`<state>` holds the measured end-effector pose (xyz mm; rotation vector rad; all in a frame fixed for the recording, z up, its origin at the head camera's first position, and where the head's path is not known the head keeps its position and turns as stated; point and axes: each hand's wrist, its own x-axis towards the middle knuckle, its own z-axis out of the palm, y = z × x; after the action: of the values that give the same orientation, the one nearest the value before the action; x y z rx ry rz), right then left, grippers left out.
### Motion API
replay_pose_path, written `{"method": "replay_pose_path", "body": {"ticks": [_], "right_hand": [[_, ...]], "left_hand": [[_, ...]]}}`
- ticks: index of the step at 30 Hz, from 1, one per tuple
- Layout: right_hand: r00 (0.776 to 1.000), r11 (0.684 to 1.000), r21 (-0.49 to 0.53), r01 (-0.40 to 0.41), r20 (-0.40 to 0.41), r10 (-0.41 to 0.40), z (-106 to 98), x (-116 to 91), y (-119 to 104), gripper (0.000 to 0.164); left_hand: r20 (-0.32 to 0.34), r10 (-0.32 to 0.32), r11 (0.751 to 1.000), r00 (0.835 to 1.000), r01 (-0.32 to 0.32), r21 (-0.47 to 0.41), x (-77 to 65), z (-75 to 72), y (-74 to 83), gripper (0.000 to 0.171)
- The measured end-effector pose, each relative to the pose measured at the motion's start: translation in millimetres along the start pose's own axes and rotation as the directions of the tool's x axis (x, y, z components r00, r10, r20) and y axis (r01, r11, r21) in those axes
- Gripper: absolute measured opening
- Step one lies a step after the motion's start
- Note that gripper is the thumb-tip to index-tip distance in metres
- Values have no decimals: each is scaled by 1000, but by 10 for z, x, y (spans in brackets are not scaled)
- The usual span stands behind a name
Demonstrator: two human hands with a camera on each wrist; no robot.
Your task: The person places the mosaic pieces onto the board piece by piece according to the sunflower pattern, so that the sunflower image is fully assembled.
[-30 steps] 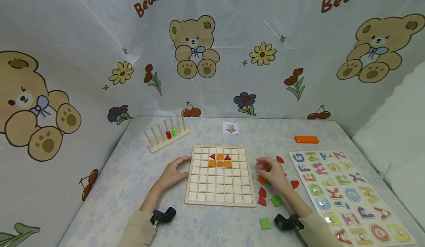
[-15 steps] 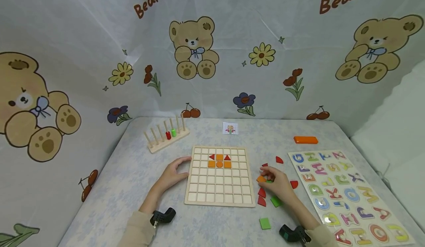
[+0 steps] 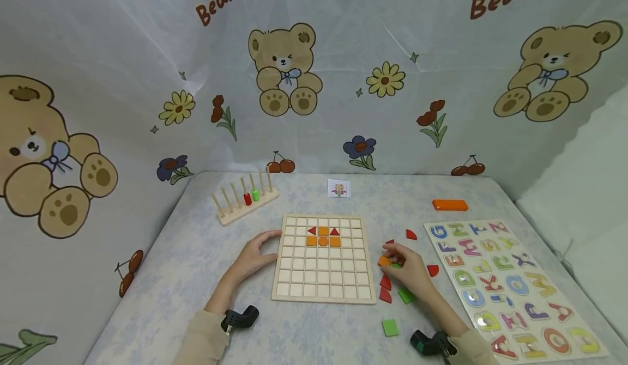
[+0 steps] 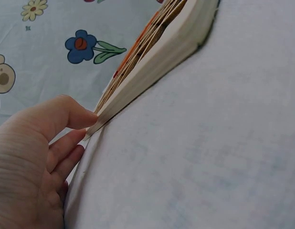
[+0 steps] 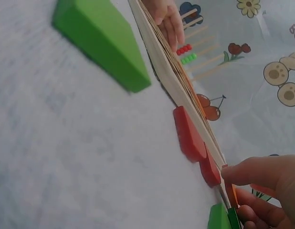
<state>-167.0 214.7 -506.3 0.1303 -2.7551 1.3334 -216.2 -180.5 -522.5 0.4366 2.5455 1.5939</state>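
Observation:
A wooden grid board (image 3: 324, 278) lies mid-table. Orange and red tiles sit in its upper cells, among them an orange disc (image 3: 322, 241) and a red triangle (image 3: 334, 231). My left hand (image 3: 251, 255) touches the board's left edge with thumb and fingers spread along it; the left wrist view shows the thumb at the board's side (image 4: 152, 71). Right of the board, my right hand (image 3: 407, 267) pinches an orange square tile (image 3: 384, 261) between thumb and fingers, low among loose tiles. A green tile (image 3: 396, 265) is partly hidden under that hand.
Red quarter-round tiles (image 3: 385, 295) and green squares (image 3: 390, 328) lie around the right hand. An alphabet puzzle board (image 3: 515, 289) fills the right side. Behind stand a peg rack (image 3: 245, 207) with beads, a pattern card (image 3: 339, 188) and an orange box (image 3: 450, 205).
My right hand has come down and slightly toward me onto the orange square tile, and now pinches it. The left hand stays at the board's edge.

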Motion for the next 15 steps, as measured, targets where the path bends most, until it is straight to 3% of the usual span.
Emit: {"method": "replay_pose_path", "body": {"ticks": [4, 9, 13, 15], "right_hand": [[1000, 1000, -1, -16, -6, 16, 5, -7, -17, 44], [999, 1000, -7, 3, -36, -3, 27, 26, -86, 42], [997, 998, 2, 62, -53, -62, 75, 83, -184, 41], [994, 995, 14, 101, -52, -100, 115, 122, -239, 41]], "left_hand": [[1, -8, 1000, 1000, 8, -3, -13, 6, -11, 55], [-27, 46, 999, 999, -46, 4, -17, 16, -29, 55], [-40, 78, 996, 996, -77, 40, -16, 24, -29, 55], [-33, 61, 998, 998, -60, 32, -15, 19, -20, 55]]}}
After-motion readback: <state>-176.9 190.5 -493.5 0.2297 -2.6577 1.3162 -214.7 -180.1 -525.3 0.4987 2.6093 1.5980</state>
